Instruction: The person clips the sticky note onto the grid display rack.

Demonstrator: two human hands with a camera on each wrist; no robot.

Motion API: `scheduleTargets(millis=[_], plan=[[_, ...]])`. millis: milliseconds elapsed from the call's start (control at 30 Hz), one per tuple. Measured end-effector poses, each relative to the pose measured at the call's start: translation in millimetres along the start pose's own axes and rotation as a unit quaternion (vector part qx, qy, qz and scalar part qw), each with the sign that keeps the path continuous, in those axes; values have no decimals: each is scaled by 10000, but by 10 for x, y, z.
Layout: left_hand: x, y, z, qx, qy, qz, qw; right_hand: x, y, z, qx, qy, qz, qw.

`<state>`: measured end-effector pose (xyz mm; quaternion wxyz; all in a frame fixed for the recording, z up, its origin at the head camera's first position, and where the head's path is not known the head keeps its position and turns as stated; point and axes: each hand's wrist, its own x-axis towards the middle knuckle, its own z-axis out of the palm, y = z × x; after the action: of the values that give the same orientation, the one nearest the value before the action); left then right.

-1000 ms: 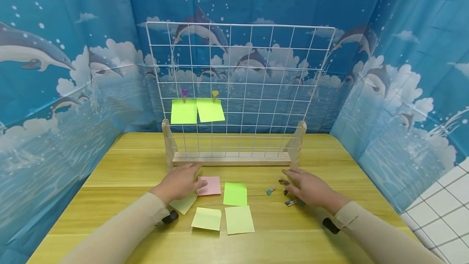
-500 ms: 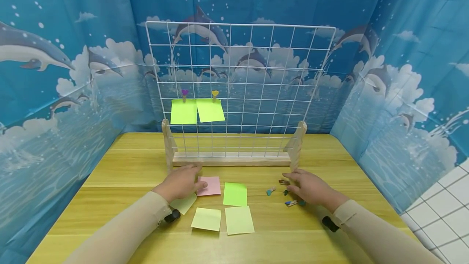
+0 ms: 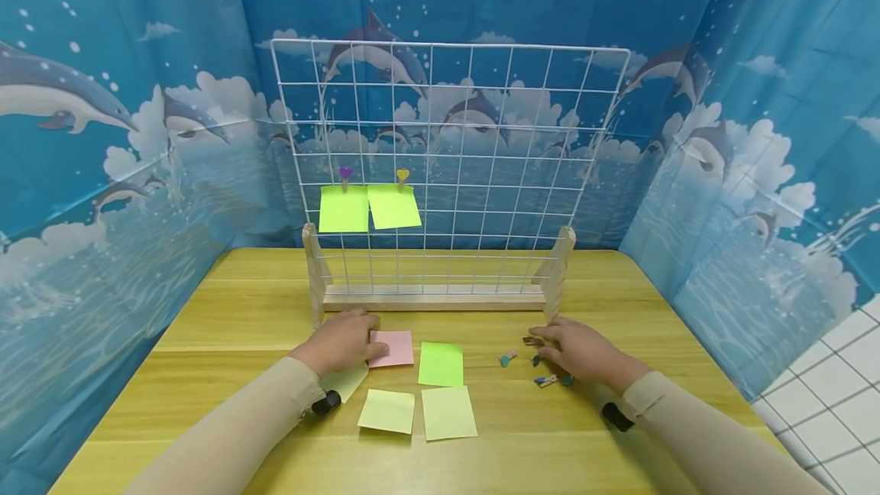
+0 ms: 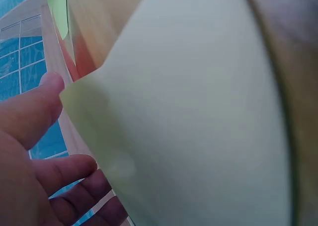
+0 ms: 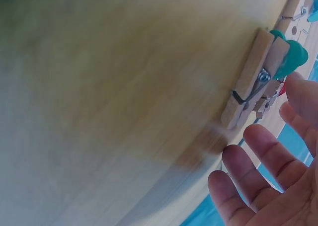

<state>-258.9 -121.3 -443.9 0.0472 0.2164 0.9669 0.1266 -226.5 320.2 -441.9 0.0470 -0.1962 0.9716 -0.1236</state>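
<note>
My left hand (image 3: pixel 337 342) rests low over the table at the left, its thumb over the left edge of a pink sticky note (image 3: pixel 395 348). A pale yellow sticky note (image 3: pixel 349 382) lies partly beneath that hand and fills much of the left wrist view. My right hand (image 3: pixel 587 357), fingers loosely bent and holding nothing, lies beside several small wooden clothespins (image 3: pixel 546 381) with coloured ends. In the right wrist view, a clothespin with a green end (image 5: pixel 256 79) is near the fingertips, apart from the palm. A bright green note (image 3: pixel 441 364) lies between the hands.
Behind the hands stands a white wire grid (image 3: pixel 450 128) on a wooden base (image 3: pixel 433 302). Two bright green notes (image 3: pixel 344 209) hang from it by heart-topped clips, purple (image 3: pixel 346 173) and yellow (image 3: pixel 402 175). Two pale yellow notes (image 3: pixel 449 413) lie at the front of the wooden table (image 3: pixel 536 457).
Both hands stay almost in place. The right fingertips have drawn slightly nearer, and the left forearm has shifted a little to the right. Notes and clothespins lie as before.
</note>
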Motion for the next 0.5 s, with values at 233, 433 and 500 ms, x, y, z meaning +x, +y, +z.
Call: scheduleTargets(millis=[233,433,500], plan=[[30,-4,12,103,14,104,9999,8,17,-2,-102,36,-146,9998],[70,-14,40,194,10,200,9996,18,29,6,-191,59,-255,9995],[78,-14,41,167,15,214,9996,22,26,6,-169,39,-286,9994]])
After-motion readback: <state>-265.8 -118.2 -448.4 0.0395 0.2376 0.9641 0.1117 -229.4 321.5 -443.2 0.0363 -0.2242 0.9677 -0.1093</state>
